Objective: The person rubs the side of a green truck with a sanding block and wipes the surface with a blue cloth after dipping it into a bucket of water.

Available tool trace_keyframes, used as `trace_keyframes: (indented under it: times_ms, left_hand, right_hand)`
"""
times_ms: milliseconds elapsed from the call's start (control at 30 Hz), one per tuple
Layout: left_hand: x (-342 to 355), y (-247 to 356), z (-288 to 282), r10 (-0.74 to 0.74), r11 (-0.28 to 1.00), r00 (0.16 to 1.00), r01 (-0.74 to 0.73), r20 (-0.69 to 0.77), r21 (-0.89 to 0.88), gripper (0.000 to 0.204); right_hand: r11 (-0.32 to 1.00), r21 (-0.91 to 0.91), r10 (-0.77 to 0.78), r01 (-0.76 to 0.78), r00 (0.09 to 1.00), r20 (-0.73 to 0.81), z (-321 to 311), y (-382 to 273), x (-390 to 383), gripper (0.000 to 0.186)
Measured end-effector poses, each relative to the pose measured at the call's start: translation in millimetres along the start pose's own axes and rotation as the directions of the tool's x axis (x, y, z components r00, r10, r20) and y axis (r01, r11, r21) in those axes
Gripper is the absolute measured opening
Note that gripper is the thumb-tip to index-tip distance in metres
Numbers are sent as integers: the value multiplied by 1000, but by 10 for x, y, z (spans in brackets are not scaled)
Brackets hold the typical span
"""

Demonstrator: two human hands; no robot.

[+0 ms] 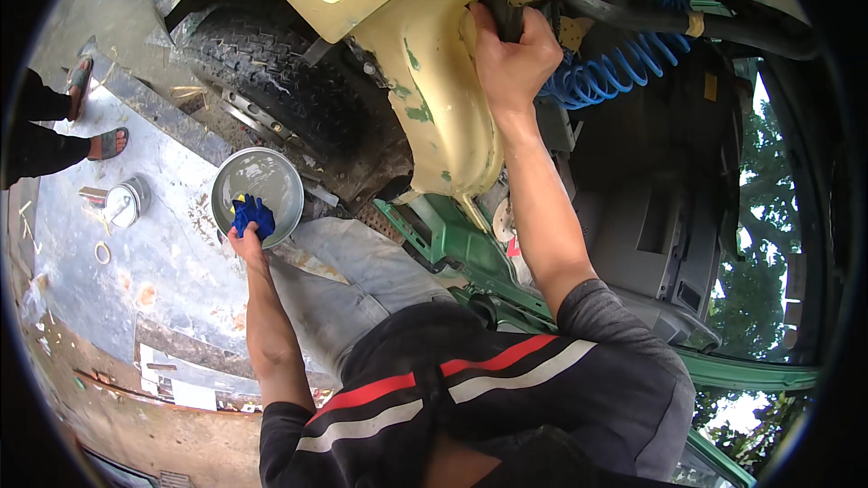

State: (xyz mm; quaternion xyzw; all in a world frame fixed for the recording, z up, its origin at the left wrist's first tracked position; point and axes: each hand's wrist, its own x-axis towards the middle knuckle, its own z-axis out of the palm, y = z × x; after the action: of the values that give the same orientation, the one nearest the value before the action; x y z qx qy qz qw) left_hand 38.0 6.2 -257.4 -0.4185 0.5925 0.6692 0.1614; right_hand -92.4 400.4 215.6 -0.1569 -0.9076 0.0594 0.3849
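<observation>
My left hand (244,242) is closed on a bunched blue cloth (253,215) at the near side of a round metal basin (287,188). Cloudy liquid lies in the basin, and a bit of yellow shows beside the cloth. Up at the vehicle, my right hand (517,59) grips a dark, flexible-looking black piece (503,18), perhaps sandpaper or a pad; the fingers partly cover it. It rests against the yellow-coated body panel (443,117), whose surface has green patches.
A large tyre (271,72) stands beyond the basin. Blue coiled hose (615,77) hangs right of my right hand. Green frame parts (461,248) lie below the panel. At left are a small paint can (127,202), a tape ring (102,253) and another person's sandalled feet (108,145).
</observation>
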Motion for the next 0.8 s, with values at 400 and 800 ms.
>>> trace_keyframes:
  times_ms: [400, 800]
  left_hand:
    - [-112, 387, 15, -195, 978, 956, 205, 221, -26, 38]
    - [-169, 344, 82, -251, 961, 934, 272, 253, -52, 33]
  right_hand:
    - [999, -34, 0, 0, 1000, -1, 17, -26, -2, 26]
    - [989, -137, -53, 62, 996, 67, -58, -48, -45, 28]
